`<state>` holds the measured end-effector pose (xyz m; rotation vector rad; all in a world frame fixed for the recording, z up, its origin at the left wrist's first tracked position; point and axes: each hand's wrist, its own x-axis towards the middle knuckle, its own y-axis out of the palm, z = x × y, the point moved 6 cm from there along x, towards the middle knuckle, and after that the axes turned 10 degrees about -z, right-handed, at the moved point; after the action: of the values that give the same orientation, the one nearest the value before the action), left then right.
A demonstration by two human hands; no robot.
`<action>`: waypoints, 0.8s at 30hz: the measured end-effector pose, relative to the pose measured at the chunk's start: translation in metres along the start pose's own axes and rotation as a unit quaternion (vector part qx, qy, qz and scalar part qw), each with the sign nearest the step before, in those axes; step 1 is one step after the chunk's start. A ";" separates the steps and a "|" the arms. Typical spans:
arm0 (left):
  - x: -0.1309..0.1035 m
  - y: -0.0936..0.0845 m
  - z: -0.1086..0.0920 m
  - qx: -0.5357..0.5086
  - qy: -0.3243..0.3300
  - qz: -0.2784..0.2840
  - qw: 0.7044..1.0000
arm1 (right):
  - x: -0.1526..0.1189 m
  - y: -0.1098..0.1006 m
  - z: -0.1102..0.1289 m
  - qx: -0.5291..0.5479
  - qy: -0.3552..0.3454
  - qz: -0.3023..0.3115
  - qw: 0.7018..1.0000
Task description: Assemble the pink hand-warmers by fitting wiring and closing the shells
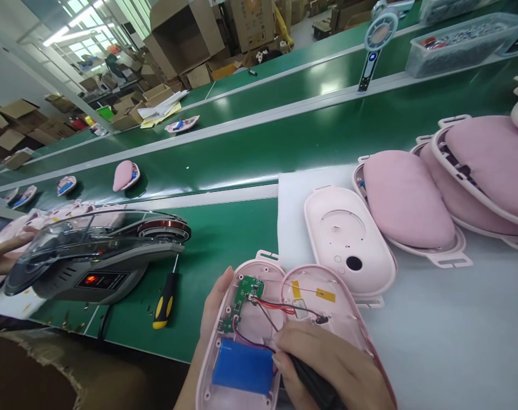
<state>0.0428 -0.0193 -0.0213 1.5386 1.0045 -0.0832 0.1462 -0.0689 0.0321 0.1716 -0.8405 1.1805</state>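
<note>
My left hand [213, 307] is closed around the side of an opened pink plastic casing [204, 364]. Inside its left half sit a green circuit board [251, 287] and a blue battery pack [244, 366], joined by thin wires. Red and black wires [280, 306] cross into the right half, where strips of yellow tape [326, 295] are stuck. My right hand [331, 359] grips a black-handled screwdriver [312, 378], its thin shaft pointing toward the circuit board. Whether its tip touches anything is unclear.
A closed pink casing [348, 233] and pink padded casings [408, 199] lie on white foam [447, 324] to the right. Left are a yellow-black screwdriver [165, 302], a tape dispenser [113, 256] and another person's hand [11, 250]. A small fan [378, 42] stands across the green conveyor [241, 151].
</note>
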 end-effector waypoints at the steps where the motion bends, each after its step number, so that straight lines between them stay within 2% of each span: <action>1: 0.000 -0.001 0.000 0.007 -0.002 -0.007 1.000 | 0.001 0.000 0.000 0.007 -0.004 0.006 1.000; 6: -0.001 -0.003 0.001 0.025 -0.001 -0.035 0.999 | 0.006 0.000 -0.004 0.040 0.010 0.015 0.999; 10: 0.000 -0.003 -0.001 0.019 -0.002 -0.025 0.999 | 0.005 0.001 -0.005 0.053 0.009 0.038 0.998; 15: -0.001 -0.002 -0.003 0.024 -0.009 0.000 1.000 | 0.004 -0.001 -0.007 0.068 0.027 0.023 0.997; 24: -0.002 -0.001 -0.002 0.023 -0.002 -0.011 1.000 | 0.003 0.001 -0.009 0.103 0.052 0.045 0.992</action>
<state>0.0400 -0.0190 -0.0198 1.5697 1.0233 -0.1255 0.1506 -0.0618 0.0272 0.2408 -0.6397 1.3490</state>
